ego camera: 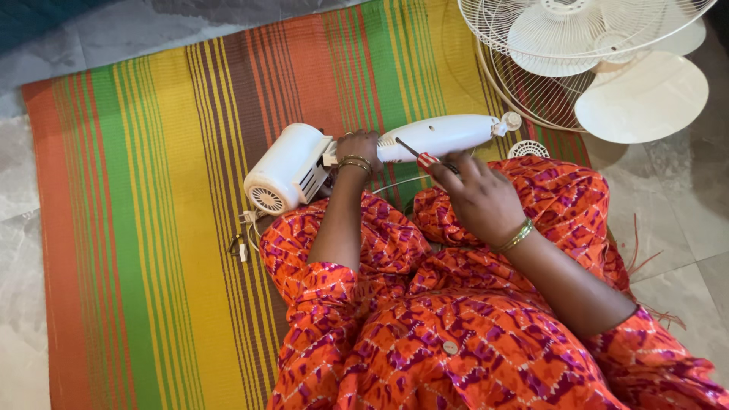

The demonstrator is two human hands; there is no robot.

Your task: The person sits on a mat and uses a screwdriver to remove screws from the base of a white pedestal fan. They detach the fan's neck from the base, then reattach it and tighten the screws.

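A white fan motor housing [288, 168] joined to a white neck piece [444, 135] lies on a striped mat in front of my lap. My left hand [358, 146] grips the joint between housing and neck. In my right hand [477, 196] is a red-handled screwdriver [422, 156], its thin metal tip touching the white neck near my left hand. Both wrists wear bangles.
The striped mat [152, 228] covers a grey tiled floor. White wire fan guards [531, 45] and a cream fan blade [642, 95] lie at the upper right. A white plug and cord [247, 228] rest by the housing. My orange patterned dress fills the lower frame.
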